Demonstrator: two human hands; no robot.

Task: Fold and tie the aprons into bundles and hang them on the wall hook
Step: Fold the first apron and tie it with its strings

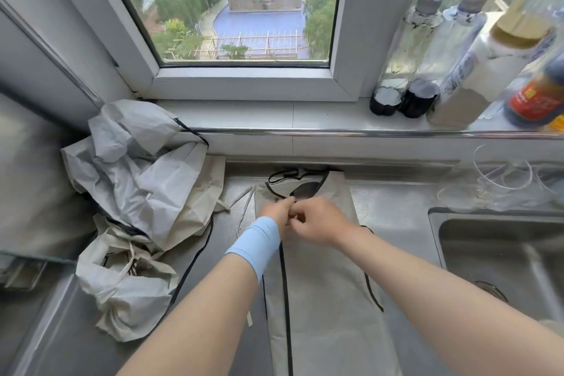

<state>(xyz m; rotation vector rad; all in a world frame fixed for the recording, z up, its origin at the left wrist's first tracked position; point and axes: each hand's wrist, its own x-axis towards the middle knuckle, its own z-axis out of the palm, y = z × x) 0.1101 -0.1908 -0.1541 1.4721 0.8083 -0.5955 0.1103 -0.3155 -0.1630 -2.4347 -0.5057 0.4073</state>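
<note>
A beige apron [323, 272] with black trim lies folded into a long strip on the steel counter, its bib end toward the window. Its black neck strap [283, 175] loops loosely past the top edge. My left hand [276, 210], with a light blue wristband, and my right hand [317, 221] meet over the upper part of the strip. Both pinch the black trim or strap there; the exact grip is hidden by the fingers. A heap of more grey and beige aprons [143, 180] lies crumpled at the left, with a tied bundle [122, 278] in front of it.
A steel sink [500, 256] opens at the right. Clear glasses [512, 186] stand behind it. Bottles and jars [433, 64] line the windowsill at the right. A chrome rail [335, 131] runs along the sill's edge. The steel counter [390, 204] shows bare beside the strip.
</note>
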